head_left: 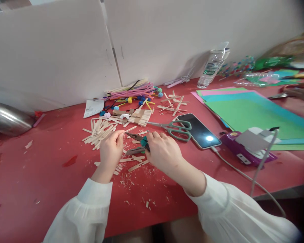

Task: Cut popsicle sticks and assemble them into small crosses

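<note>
My left hand (pixel 111 149) is closed in a pinch, its fingertips right by the tip of the pliers. What it pinches, if anything, is too small to make out. My right hand (pixel 164 148) is wrapped around needle-nose pliers (pixel 134 136) with green and black handles, jaws pointing left. Just below, a second pair of grey jaws (pixel 135 151) shows, partly hidden under my right hand. Wooden craft sticks (pixel 98 132) lie in a loose pile behind my left hand. Several notched sticks (pixel 138 165) and wood chips (pixel 126 184) are scattered below the pliers.
Green-handled scissors (pixel 178 130) overlap a phone (pixel 199 131) with a cable. A purple power strip (pixel 239 148) and coloured paper (pixel 245 109) are to the right. Behind are pipe cleaners (pixel 131 92) and a water bottle (pixel 211 69). Another person's hand (pixel 301 91) is at far right.
</note>
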Action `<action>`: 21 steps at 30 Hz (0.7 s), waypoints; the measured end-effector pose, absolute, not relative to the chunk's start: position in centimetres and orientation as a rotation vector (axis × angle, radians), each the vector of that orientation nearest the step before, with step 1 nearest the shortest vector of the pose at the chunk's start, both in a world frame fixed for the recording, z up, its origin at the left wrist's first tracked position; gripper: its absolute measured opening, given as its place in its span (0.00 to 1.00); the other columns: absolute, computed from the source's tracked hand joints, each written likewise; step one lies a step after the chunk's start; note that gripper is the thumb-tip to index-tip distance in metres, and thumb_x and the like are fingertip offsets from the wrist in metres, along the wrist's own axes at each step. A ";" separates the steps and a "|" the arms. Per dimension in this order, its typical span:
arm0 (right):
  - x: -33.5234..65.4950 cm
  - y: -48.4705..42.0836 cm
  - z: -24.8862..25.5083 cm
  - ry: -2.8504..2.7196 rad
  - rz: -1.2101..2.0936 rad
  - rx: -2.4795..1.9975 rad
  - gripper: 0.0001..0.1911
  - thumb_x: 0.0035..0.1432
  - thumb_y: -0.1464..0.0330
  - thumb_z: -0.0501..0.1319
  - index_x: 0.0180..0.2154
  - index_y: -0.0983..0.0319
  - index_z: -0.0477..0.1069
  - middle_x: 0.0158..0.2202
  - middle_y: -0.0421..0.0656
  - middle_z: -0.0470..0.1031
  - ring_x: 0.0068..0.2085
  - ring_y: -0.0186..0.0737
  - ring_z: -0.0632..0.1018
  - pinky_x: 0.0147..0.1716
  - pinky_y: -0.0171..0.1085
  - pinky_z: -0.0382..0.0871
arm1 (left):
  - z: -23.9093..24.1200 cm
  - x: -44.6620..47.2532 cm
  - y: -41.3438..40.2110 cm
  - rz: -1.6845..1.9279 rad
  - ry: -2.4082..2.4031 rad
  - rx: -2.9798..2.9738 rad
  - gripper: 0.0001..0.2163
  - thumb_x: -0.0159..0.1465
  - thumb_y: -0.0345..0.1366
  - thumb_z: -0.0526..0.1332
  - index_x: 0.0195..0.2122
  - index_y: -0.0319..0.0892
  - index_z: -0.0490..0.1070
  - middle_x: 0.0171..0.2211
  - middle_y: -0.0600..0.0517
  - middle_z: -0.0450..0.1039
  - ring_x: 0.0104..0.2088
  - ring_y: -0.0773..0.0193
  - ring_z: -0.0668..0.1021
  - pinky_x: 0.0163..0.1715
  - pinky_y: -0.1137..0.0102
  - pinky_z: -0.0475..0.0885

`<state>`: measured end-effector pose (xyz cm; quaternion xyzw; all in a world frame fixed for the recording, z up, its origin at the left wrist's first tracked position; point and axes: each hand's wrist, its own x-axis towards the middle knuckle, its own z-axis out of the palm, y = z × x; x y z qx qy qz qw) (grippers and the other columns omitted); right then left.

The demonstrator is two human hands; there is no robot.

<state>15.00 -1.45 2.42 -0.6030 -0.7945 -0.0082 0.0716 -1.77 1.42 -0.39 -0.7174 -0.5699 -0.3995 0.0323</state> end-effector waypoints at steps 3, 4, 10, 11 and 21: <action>14.6 -1.7 2.4 -2.381 -0.081 -1.840 0.10 0.53 0.72 0.54 0.38 0.68 0.67 0.34 0.53 0.73 0.36 0.48 0.75 0.30 0.39 0.63 | -0.5 -1.3 1.5 -1.142 -1.709 -2.174 0.09 0.59 0.32 0.54 0.32 0.42 0.75 0.31 0.49 0.78 0.32 0.61 0.78 0.33 0.70 0.69; 14.6 -1.7 2.4 -2.379 -0.092 -1.841 0.10 0.53 0.72 0.54 0.38 0.68 0.67 0.34 0.53 0.73 0.36 0.49 0.75 0.30 0.39 0.63 | -0.4 -1.2 1.5 -1.111 -1.712 -2.166 0.09 0.59 0.32 0.54 0.32 0.42 0.75 0.31 0.49 0.78 0.32 0.61 0.78 0.33 0.70 0.69; 15.7 -0.9 2.8 -2.356 0.146 -1.811 0.10 0.49 0.70 0.55 0.36 0.66 0.68 0.32 0.50 0.74 0.32 0.45 0.75 0.27 0.36 0.61 | -0.1 -1.9 1.6 -1.093 -1.839 -2.240 0.08 0.58 0.33 0.55 0.31 0.42 0.74 0.28 0.50 0.78 0.29 0.61 0.78 0.30 0.70 0.69; 16.1 -0.6 3.0 -2.344 0.268 -1.797 0.10 0.48 0.69 0.55 0.34 0.65 0.69 0.30 0.48 0.74 0.30 0.42 0.74 0.25 0.35 0.59 | 0.0 -2.0 1.6 -1.123 -1.840 -2.273 0.08 0.58 0.33 0.55 0.31 0.42 0.74 0.27 0.51 0.78 0.28 0.62 0.78 0.30 0.70 0.69; 17.9 1.7 2.2 -1.773 1.625 -1.324 0.02 0.40 0.70 0.53 0.20 0.62 0.62 0.13 0.33 0.56 0.17 0.29 0.59 0.18 0.32 0.51 | 0.6 -4.1 2.4 -1.390 -1.612 -2.172 0.09 0.60 0.35 0.54 0.32 0.42 0.74 0.31 0.49 0.77 0.34 0.63 0.78 0.38 0.69 0.70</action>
